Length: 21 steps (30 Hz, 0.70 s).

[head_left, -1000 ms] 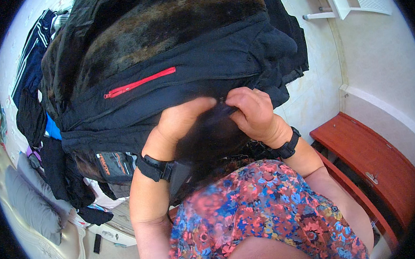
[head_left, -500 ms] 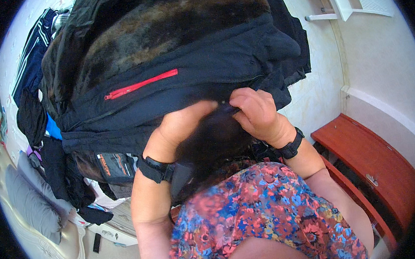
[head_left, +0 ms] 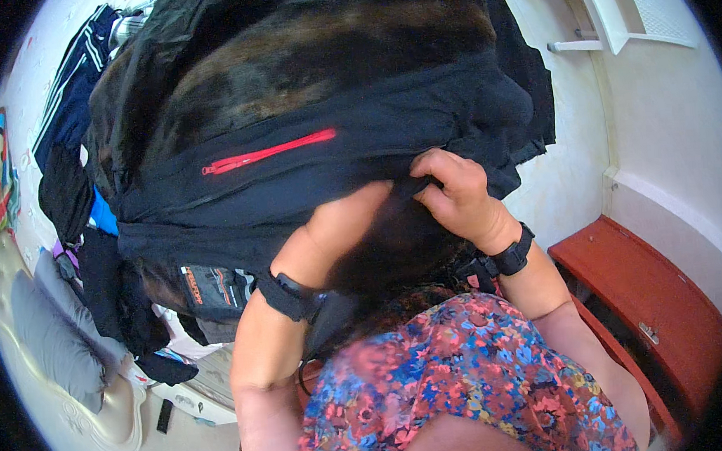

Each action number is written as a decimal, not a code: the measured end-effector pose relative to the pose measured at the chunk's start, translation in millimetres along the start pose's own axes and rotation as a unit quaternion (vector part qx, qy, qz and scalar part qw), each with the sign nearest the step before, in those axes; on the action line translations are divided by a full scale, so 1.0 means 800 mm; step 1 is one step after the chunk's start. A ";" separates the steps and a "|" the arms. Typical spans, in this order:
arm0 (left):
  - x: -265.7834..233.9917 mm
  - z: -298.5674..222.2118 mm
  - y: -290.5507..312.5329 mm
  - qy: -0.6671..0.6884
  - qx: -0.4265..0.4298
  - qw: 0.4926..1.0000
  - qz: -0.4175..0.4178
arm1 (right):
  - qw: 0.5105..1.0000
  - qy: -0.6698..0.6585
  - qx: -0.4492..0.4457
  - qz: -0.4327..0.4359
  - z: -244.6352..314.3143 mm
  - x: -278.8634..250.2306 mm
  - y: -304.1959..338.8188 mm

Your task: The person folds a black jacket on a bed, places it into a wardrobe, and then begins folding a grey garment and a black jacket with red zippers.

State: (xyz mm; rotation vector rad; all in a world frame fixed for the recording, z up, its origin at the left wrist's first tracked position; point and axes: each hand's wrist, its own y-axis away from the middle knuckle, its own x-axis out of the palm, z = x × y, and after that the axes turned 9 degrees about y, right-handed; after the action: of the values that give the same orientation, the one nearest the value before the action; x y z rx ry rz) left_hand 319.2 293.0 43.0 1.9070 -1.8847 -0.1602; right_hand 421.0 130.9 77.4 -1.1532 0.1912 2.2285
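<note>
A black jacket [head_left: 218, 193] with dark brown fur-like lining is spread out before me, a red zipper [head_left: 270, 152] running across its near panel. My left hand [head_left: 350, 216] reaches in at the near edge, its fingers hidden by the dark fabric. Close beside it on the right, my right hand [head_left: 462, 196] is closed, pinching a fold of the jacket between thumb and fingers. A patch with a printed label [head_left: 216, 290] shows on the cloth at the near left. Black bands circle both my wrists.
Dark clothes, including striped navy trousers [head_left: 80, 86], lie on the left. Grey cushions [head_left: 57, 327] rest against a cream headboard [head_left: 125, 430] there. At the right stands a reddish-brown wooden unit [head_left: 648, 315], and a white plastic chair [head_left: 604, 12] lies farther back.
My left hand's fingertips, visible near the right hand before, have gone in under the fabric. The right hand keeps its pinch. The whole view has shifted slightly.
</note>
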 end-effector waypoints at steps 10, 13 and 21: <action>-0.015 -0.054 0.036 -0.154 0.155 0.974 -0.068 | 0.982 0.001 0.044 0.186 0.008 -0.068 -0.025; -0.036 -0.070 0.071 -0.406 -0.017 0.914 0.023 | 0.979 0.023 0.076 0.187 0.012 -0.093 -0.021; -0.057 -0.070 0.071 -0.462 0.224 0.847 -0.137 | 0.968 0.040 0.160 0.189 -0.007 -0.105 -0.030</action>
State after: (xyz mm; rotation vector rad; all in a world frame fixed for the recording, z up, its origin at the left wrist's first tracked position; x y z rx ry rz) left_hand 285.8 352.5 104.7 2.7351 -2.3399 -0.9595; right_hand 475.0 109.6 143.1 -1.0947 0.8363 2.3554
